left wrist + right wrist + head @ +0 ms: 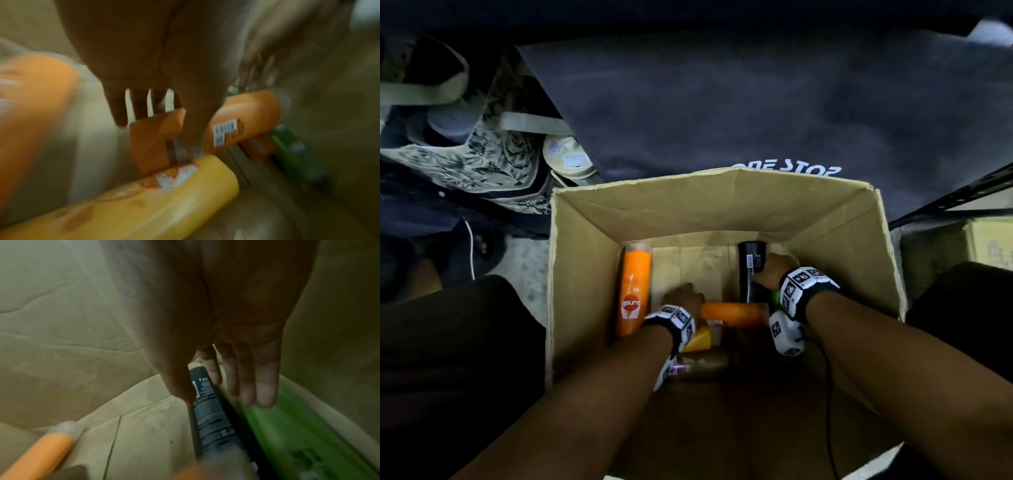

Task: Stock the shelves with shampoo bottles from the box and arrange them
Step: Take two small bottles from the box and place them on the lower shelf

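An open cardboard box (592, 240) on the floor holds several bottles lying down. An orange Sunsilk bottle (633, 291) (35, 100) lies along its left wall. A second orange bottle (732, 313) (246, 116) lies crosswise; my left hand (683, 296) (160, 129) reaches over its end, thumb across it and straight fingers behind it. My right hand (774, 269) (216, 395) straddles a black bottle (751, 270) (211, 418), thumb on its left and straight fingers on its right, above a green bottle (287, 434). A yellow bottle (144, 203) lies near my left wrist.
A brown bottle (702, 366) lies under my left forearm. A dark cloth with white lettering (722, 102) hangs behind the box. Patterned fabric goods (493, 154) sit at the left and a metal shelf rail (962, 192) at the right. A thin cable (828, 394) runs along my right arm.
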